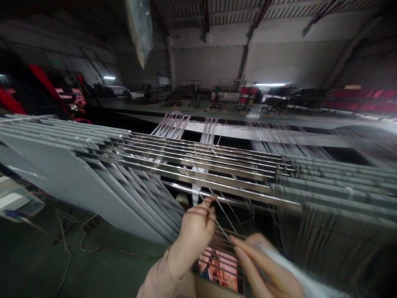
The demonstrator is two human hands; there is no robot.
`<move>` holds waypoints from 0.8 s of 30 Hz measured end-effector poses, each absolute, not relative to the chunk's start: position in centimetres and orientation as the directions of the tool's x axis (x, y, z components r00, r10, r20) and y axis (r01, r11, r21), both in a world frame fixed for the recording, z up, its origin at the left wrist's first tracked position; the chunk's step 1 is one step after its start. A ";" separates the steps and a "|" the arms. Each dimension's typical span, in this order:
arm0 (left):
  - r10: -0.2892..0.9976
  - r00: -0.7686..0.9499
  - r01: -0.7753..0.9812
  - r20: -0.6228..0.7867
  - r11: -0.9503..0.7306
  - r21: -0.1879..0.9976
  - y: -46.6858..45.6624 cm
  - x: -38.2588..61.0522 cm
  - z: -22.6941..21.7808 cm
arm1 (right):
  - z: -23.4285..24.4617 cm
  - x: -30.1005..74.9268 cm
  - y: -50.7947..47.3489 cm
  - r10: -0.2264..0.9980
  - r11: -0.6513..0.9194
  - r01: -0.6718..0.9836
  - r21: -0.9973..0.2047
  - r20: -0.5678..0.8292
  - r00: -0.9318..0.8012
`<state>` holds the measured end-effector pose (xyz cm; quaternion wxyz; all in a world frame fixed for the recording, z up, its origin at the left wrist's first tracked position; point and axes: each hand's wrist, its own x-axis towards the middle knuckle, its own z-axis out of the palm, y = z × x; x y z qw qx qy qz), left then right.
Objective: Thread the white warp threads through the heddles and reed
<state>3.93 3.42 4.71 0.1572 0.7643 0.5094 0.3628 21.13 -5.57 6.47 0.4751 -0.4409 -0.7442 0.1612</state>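
Note:
My left hand (197, 228) is closed in a pinch on thin white threads (223, 225) just below the shiny metal bars (217, 171) of a loom frame. My right hand (263, 269) lies lower right, fingers stretched toward the same threads, with a bundle of white yarn (297, 275) running over its back. The threads slant from the left hand's fingertips down to the right hand's fingers. Packed rows of grey-white heddles (124, 190) hang from the bars on the left and right.
A phone with a lit screen (219, 270) lies under my hands. White warp sheets (173, 124) run back behind the frame. A clear plastic case (17, 203) and cables sit on the dark floor at left. Red machines and benches fill the hall behind.

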 end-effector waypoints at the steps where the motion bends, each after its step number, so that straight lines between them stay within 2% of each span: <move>1: 0.905 0.167 0.681 0.392 -0.393 0.618 3.4 3.7 4.6 | 6.6 21.1 -5.5 0.823 0.545 0.514 -0.662 0.541 -0.176; 4: 0.918 0.093 0.689 0.384 -0.338 0.641 4.2 3.7 4.4 | 7.0 20.9 -5.2 0.842 0.514 0.573 -0.639 0.504 -0.193; 9: 0.869 0.196 0.553 0.454 -0.480 0.681 5.1 4.5 5.2 | 7.8 20.9 -4.7 0.815 0.523 0.644 -0.559 0.548 -0.186; 13: 0.844 0.092 0.400 0.528 -0.517 0.757 1.4 2.2 6.8 | 8.2 20.4 -3.9 0.842 0.516 0.620 -0.591 0.483 -0.240; 15: 0.833 0.191 0.275 0.520 -0.554 0.786 -1.1 0.9 7.3 | 8.2 19.7 -3.4 0.879 0.472 0.601 -0.645 0.402 -0.258; 17: 0.729 0.424 0.215 0.538 -0.658 0.722 -3.0 0.1 7.5 | 8.1 19.0 -3.0 0.912 0.409 0.563 -0.719 0.299 -0.280; 19: 0.652 0.544 0.229 0.528 -0.721 0.654 -3.8 -0.1 7.2 | 8.1 18.7 -2.9 0.922 0.366 0.525 -0.768 0.221 -0.319; 20: 0.676 0.523 0.271 0.519 -0.710 0.650 -3.9 0.0 6.9 | 8.1 18.8 -3.1 0.923 0.360 0.517 -0.777 0.215 -0.320; 22: 0.785 0.341 0.415 0.518 -0.620 0.666 -3.7 0.4 5.6 | 7.9 19.5 -4.0 0.918 0.396 0.541 -0.742 0.326 -0.225; 24: 0.810 0.213 0.531 0.546 -0.565 0.631 -3.8 1.5 3.6 | 7.5 20.3 -5.5 0.841 0.468 0.575 -0.671 0.539 -0.055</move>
